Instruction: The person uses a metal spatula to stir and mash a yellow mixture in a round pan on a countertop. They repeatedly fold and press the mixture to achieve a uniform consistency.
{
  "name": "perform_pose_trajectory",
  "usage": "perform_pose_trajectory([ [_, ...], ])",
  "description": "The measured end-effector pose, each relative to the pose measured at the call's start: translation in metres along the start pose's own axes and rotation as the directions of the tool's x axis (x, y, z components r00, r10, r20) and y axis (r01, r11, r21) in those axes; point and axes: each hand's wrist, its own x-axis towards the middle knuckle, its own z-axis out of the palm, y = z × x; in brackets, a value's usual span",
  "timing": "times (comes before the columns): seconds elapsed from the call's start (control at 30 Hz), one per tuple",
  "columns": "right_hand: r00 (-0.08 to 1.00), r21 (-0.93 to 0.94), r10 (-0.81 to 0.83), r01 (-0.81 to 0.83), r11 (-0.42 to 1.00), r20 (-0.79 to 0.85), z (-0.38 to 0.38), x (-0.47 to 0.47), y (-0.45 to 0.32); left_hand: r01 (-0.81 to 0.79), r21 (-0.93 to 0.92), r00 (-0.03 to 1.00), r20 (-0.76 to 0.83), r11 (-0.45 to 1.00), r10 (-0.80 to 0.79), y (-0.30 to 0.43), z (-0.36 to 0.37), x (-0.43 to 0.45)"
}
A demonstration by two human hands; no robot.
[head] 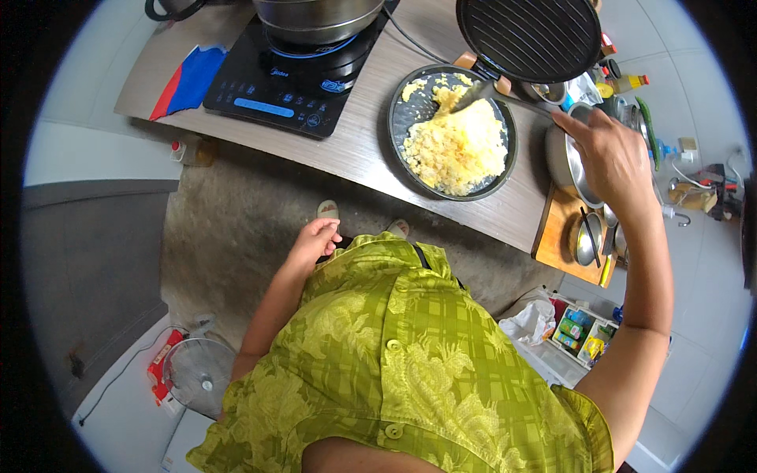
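In my right hand (612, 154) is the long handle of a spatula. Its dark metal blade (473, 96) dips into the rice mixed with scrambled egg (458, 148). This food fills much of the round black lower pan (392, 139) of an electric griddle near the counter's front edge. Looser egg bits (414, 88) lie at the pan's far left. The griddle's ridged upper plate (529, 38) is tipped back on its hinge. Down by the shirt hem, my left hand (319, 239) hangs with curled fingers, and nothing shows in it.
A Midea induction cooker (266, 106) bears a steel pot (319, 20) on the left. Right of the griddle stand a large steel pot (562, 154) and a wooden cutting board (547, 236) with a metal bowl (585, 242). Several bottles (630, 83) line the wall behind.
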Motion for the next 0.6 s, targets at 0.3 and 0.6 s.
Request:
perform_pose_trajectory([
  [0.3, 0.997, -0.008, -0.081, 0.080, 0.997, -0.009, 0.037, 0.095, -0.034, -0.041, -0.009, 0.998, 0.040, 0.999, 0.042, 0.007, 0.007, 0.003],
  [0.6, 0.921, -0.130, -0.381, 0.369, 0.920, -0.083, 0.013, 0.075, -0.023, 0.034, -0.012, 0.997, 0.074, 0.999, -0.033, -0.007, 0.011, 0.007],
])
